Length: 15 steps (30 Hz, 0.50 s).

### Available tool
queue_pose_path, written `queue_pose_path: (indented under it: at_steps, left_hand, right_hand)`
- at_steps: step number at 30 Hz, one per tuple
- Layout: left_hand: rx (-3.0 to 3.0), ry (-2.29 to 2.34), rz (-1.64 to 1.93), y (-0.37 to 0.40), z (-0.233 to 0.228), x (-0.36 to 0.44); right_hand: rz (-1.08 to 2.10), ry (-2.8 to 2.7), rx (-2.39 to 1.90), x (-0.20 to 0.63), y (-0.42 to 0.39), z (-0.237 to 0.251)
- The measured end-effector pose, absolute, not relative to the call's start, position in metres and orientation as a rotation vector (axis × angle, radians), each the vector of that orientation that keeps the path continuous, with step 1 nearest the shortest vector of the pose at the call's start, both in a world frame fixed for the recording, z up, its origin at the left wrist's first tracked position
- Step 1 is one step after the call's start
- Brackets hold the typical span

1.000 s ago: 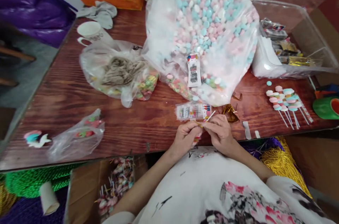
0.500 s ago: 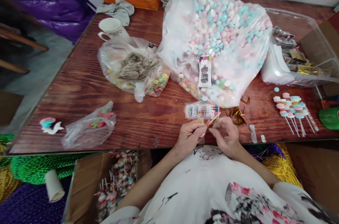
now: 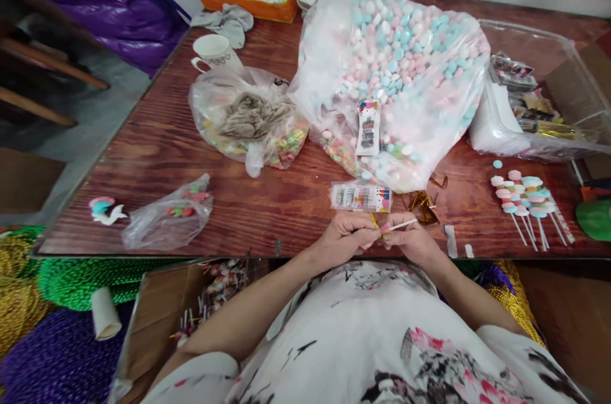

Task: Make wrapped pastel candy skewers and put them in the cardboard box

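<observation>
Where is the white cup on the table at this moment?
In the head view the white cup stands at the far left of the table, between the grey cloth behind it and the clear bag of sweets in front.

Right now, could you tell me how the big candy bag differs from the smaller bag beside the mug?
The big candy bag bulges with pastel pink, blue and white pieces; the smaller bag lies flatter, holding brighter mixed pieces and a brownish crumpled wad. The big one carries a barcode label; the smaller shows none. Both are clear plastic, on the wooden table.
</observation>
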<state>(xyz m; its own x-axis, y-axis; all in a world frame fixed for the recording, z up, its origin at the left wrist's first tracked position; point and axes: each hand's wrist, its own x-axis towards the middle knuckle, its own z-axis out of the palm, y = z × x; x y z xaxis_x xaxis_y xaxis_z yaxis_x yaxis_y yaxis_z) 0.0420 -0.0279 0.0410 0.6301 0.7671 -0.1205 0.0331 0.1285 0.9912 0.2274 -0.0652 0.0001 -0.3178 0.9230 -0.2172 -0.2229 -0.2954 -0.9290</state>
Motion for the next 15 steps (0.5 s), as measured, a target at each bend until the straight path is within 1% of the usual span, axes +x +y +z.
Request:
queue_pose_path:
  at_steps: [2, 5, 7, 9, 12, 15]
  left_hand:
    - [1.168, 0.753, 0.472, -0.029, 0.039, 0.043]
    - [0.85, 0.737, 0.286, -0.03, 0.033, 0.042]
    - [0.68, 0.689, 0.177, -0.032, 0.03, 0.042]
    - [0.578, 0.638, 0.052, -0.034, 0.027, 0.042]
    - [0.559, 0.574, -0.13, -0.039, 0.023, 0.044]
    - [0.571, 0.512, -0.212, -0.044, 0.017, 0.048]
  right_hand:
    - [1.517, -1.389, -1.054, 0.234, -0.065, 0.007]
    - [0.847, -1.949, -0.945, 0.245, -0.068, 0.018]
    - [0.47, -2.157, -0.765, 0.251, -0.07, 0.025]
    - [0.275, -2.265, -0.586, 0.254, -0.071, 0.031]
    - [0.083, -2.342, -0.336, 0.253, -0.067, 0.041]
    - [0.037, -2.406, -0.17, 0.248, -0.059, 0.048]
